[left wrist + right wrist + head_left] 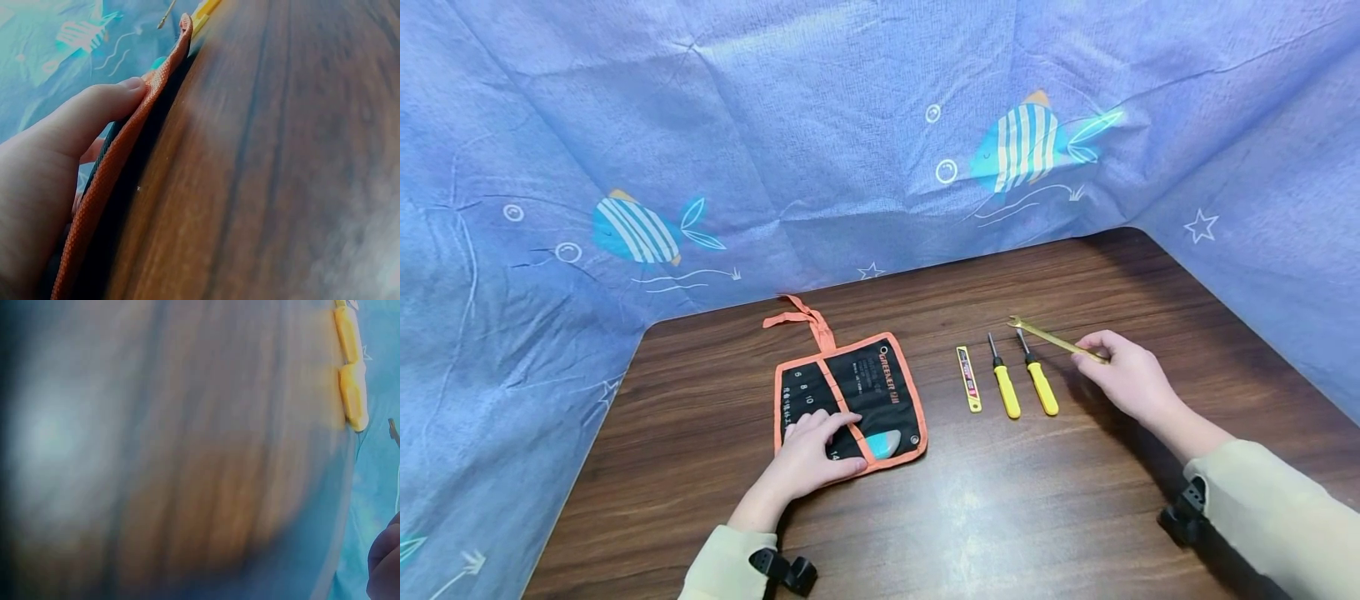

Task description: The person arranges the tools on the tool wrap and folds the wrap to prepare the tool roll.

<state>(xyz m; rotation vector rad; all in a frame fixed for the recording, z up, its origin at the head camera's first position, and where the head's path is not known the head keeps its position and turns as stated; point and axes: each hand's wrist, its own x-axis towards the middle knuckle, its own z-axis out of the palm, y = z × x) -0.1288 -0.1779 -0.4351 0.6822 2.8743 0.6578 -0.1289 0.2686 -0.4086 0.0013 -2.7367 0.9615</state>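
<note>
A black tool pouch [880,379] with orange edging lies at the middle left of the table in the head view. My left hand [814,450] rests on its lower part, with the thumb against the orange edge [128,128] in the left wrist view. Beside that thumb, a rounded teal and grey piece [882,444] shows on the pouch. Over on the right, my right hand [1123,371] pinches a brass-coloured open-end wrench [1048,337] by one end, its far end pointing left above two yellow-handled screwdrivers [1006,392].
Left of the screwdrivers lies a flat yellow strip [969,379] with a printed label. Orange ties [812,317] trail from the pouch's top edge. A blue fish-print cloth [820,150] hangs around the back and sides of the brown wooden table [700,392].
</note>
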